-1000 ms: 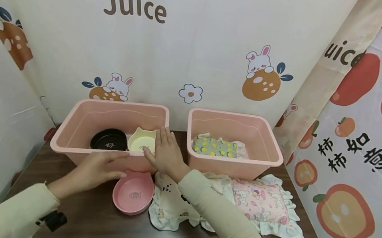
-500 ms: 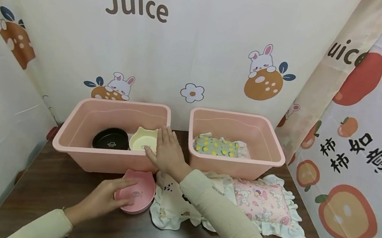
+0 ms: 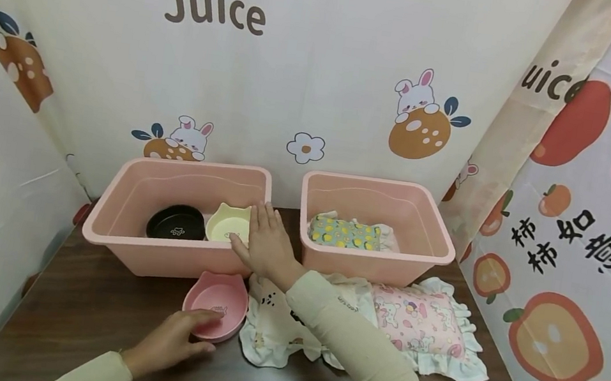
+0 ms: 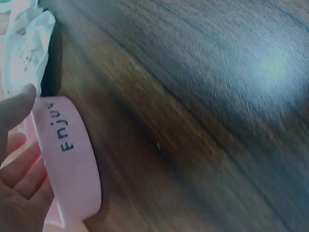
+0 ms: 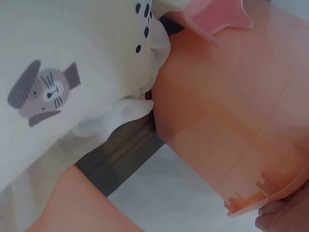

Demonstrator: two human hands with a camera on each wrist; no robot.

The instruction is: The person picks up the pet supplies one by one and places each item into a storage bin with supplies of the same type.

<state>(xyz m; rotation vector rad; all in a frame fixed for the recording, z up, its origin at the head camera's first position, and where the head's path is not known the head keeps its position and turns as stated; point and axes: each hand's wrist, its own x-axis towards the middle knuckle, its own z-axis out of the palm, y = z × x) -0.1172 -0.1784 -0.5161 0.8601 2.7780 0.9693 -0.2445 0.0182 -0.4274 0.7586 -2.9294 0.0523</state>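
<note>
Bowl (image 3: 219, 295) at five o'clock from the left bin (image 3: 158, 256) could be tipped by one-sided lifting, being straddled at its edge by the left hand (image 3: 172, 339) (pinching cannot be told), the right hand (image 3: 270, 245) unclenched.

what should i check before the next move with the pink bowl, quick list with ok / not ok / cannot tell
1. Pink bowl upright: ok, it sits mouth up on the table.
2. Left hand placed at its rim: ok, fingers reach over the inner side, thumb outside.
3. Firm grip on the bowl: cannot tell, the pressure does not show.
4. Right hand at the left bin: ok, its fingers lie at the right rim.
5. Bowl free of the cream ruffled cushion: cannot tell, they look very close.
6. Black bowl and cream bowl inside the left bin: ok.
</note>
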